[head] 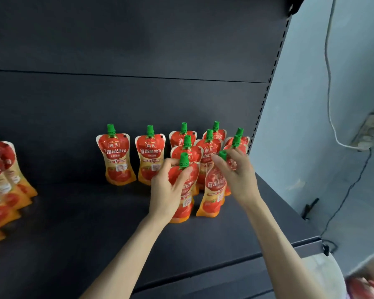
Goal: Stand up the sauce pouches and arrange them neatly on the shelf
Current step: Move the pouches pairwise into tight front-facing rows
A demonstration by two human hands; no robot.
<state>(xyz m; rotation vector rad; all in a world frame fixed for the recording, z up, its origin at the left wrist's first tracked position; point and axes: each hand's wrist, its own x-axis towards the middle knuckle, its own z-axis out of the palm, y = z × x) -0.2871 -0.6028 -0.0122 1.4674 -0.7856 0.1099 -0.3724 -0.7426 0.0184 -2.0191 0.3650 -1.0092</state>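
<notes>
Both hands busy up front: left hand point(167, 186) grips one pouch point(183, 203), right hand point(235, 173) pinches another pouch point(213, 197) upright, squaring them into rows next, I reckon.

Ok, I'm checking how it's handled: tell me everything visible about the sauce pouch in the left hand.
The glossy red-and-orange plastic sauce pouch has a green ribbed screw cap, partly hidden white lettering and a tomato picture low down. It stands upright, its base apparently on the dark shelf, foremost in its column. The left hand has its grip round the neck, thumb across the front. A matching pouch, pinched by the right hand, stands close beside it.
</notes>
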